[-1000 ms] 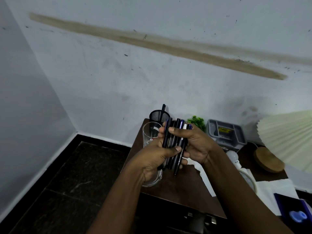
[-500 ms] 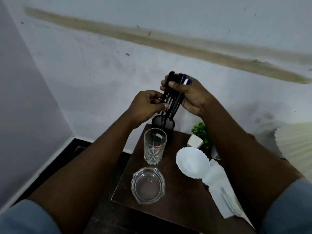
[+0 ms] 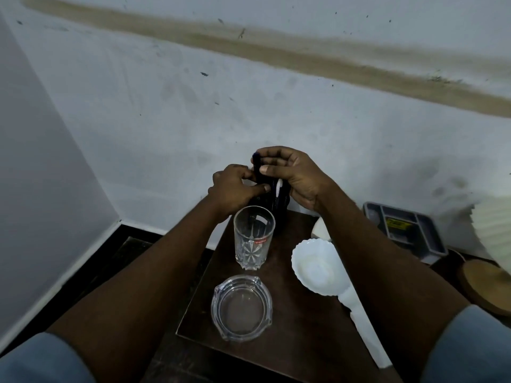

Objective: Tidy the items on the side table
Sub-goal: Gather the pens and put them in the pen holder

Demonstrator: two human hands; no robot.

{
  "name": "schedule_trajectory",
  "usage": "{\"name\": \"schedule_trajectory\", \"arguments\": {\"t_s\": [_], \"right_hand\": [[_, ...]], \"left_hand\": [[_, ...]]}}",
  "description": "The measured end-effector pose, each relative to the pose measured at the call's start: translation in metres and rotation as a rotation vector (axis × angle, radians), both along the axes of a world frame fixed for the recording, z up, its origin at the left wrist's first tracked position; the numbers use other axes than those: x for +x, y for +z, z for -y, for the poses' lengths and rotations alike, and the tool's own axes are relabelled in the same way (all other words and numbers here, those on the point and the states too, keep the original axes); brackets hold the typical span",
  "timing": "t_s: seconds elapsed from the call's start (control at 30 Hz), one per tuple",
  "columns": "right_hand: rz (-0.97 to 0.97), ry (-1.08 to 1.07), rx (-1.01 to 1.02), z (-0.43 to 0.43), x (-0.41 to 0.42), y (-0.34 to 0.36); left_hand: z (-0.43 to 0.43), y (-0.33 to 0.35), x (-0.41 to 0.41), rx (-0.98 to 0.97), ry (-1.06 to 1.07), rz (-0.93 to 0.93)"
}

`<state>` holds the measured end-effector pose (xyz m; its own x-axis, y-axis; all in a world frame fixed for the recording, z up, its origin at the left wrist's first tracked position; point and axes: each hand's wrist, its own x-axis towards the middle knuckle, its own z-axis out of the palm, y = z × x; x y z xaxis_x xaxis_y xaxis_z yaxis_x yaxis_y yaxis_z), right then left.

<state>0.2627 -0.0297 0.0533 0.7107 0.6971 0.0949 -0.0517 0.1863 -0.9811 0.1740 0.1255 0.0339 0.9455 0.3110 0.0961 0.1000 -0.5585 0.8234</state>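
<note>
Both my hands are at the back of the dark wooden side table [image 3: 290, 335], over a black mesh pen holder [image 3: 280, 208] that they mostly hide. My right hand [image 3: 293, 175] grips the top of a bunch of dark pens [image 3: 262, 175], whose lower ends reach down into the holder. My left hand [image 3: 235, 187] pinches the same bunch from the left. One pen with a white part [image 3: 277, 189] shows between my hands.
A clear drinking glass [image 3: 253, 239] stands just in front of the holder. A glass ashtray [image 3: 242, 308] sits nearer me, a white scalloped bowl [image 3: 315, 268] and white paper [image 3: 362, 322] to its right. A grey divided tray [image 3: 406, 230], a wooden disc [image 3: 484, 283] and a pleated lampshade [image 3: 492, 230] lie at right.
Both hands carried the bunch of pens from in front of me up over the mesh holder, then lowered it so that the pens now reach into the holder.
</note>
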Motion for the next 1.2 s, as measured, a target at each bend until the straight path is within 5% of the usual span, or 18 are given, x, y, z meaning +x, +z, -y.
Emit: {"name": "schedule_trajectory", "arguments": {"t_s": [0.5, 0.63, 0.73, 0.83, 0.97, 1.2], "right_hand": [[0.401, -0.541, -0.104, 0.001, -0.005, 0.025], [0.508, -0.689, -0.343, 0.016, -0.009, 0.025], [0.352, -0.579, -0.513, 0.027, -0.013, 0.014], [0.166, -0.436, -0.474, 0.031, -0.017, 0.0], [0.145, -0.401, -0.399, 0.023, -0.017, -0.01], [0.144, -0.384, -0.341, 0.022, -0.014, -0.016]], "left_hand": [[-0.013, 0.001, 0.02, -0.285, -0.151, 0.003], [-0.014, 0.001, 0.024, -0.36, -0.215, -0.017], [-0.01, 0.005, 0.03, -0.418, -0.262, -0.022], [-0.004, 0.005, 0.033, -0.427, -0.273, -0.025], [-0.002, -0.003, 0.033, -0.267, -0.238, 0.033], [-0.007, -0.006, 0.029, -0.309, -0.175, 0.067]]}}
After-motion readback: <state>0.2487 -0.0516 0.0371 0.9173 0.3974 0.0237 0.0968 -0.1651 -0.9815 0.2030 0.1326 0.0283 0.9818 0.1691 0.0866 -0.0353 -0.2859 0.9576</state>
